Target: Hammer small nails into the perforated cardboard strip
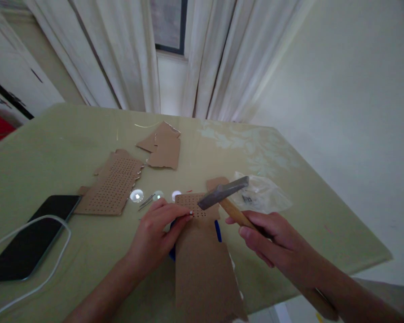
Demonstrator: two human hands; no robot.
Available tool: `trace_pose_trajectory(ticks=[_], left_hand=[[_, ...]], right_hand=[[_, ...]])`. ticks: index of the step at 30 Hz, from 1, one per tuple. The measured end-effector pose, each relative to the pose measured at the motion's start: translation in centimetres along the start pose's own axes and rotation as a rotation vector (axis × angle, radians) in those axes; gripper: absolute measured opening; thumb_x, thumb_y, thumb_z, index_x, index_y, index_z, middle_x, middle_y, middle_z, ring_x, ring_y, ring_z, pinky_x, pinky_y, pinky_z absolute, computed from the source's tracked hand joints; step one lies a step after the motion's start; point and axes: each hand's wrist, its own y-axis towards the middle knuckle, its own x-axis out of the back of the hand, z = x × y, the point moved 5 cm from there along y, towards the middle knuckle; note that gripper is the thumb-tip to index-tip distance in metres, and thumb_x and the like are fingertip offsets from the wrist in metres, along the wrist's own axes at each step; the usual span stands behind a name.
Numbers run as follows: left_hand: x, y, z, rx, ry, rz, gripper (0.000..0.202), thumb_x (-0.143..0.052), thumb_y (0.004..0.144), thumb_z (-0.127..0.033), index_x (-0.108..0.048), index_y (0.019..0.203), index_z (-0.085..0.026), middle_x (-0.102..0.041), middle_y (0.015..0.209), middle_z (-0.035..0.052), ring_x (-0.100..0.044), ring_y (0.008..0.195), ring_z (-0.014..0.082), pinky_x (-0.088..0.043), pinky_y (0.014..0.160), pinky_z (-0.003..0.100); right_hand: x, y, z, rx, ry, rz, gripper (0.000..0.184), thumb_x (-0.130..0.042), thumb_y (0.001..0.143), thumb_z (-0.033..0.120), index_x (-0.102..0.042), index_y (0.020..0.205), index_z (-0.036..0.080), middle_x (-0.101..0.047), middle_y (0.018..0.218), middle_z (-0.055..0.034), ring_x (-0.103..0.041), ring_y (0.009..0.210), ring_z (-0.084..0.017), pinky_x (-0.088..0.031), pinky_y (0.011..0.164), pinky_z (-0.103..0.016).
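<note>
My right hand (pixel 274 240) is closed around the wooden handle of a hammer (pixel 224 193), whose grey metal head hovers just above the punched end of a long cardboard strip (pixel 202 264). My left hand (pixel 156 231) rests on the strip's left edge, fingertips pinched together at the holes, apparently on a small nail too tiny to make out. Something blue (pixel 217 231) lies under the strip.
A second perforated cardboard piece (pixel 112 186) and torn scraps (pixel 163 148) lie farther back on the green table (pixel 70 139). A phone (pixel 32 237) with a white cable (pixel 59 258) sits at the left. Loose nails (pixel 146 201) and a clear plastic bag (pixel 262 195) lie near the hammer.
</note>
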Motion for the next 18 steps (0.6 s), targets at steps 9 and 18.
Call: trace_pose_trajectory(ticks=[9, 18], left_hand=[[-0.3, 0.0, -0.1, -0.015, 0.026, -0.004, 0.012, -0.073, 0.104, -0.013, -0.08, 0.102, -0.023, -0.084, 0.089, -0.0012, -0.069, 0.078, 0.018, -0.051, 0.075, 0.03], [-0.5, 0.4, -0.2, -0.019, 0.048, 0.019, 0.016, -0.067, 0.107, -0.016, -0.08, 0.1, -0.022, -0.084, 0.088, 0.0005, -0.07, 0.076, 0.0194, -0.052, 0.076, 0.033]], right_hand=[[-0.9, 0.2, 3.4, 0.057, -0.355, 0.039, 0.037, -0.053, 0.115, 0.046, -0.064, 0.088, 0.024, -0.054, 0.065, 0.0041, -0.052, 0.057, -0.014, -0.036, 0.056, -0.028], [-1.0, -0.3, 3.8, 0.061, -0.416, 0.041, 0.034, -0.052, 0.116, 0.045, -0.069, 0.096, 0.024, -0.064, 0.072, 0.0008, -0.057, 0.062, -0.016, -0.038, 0.06, -0.03]])
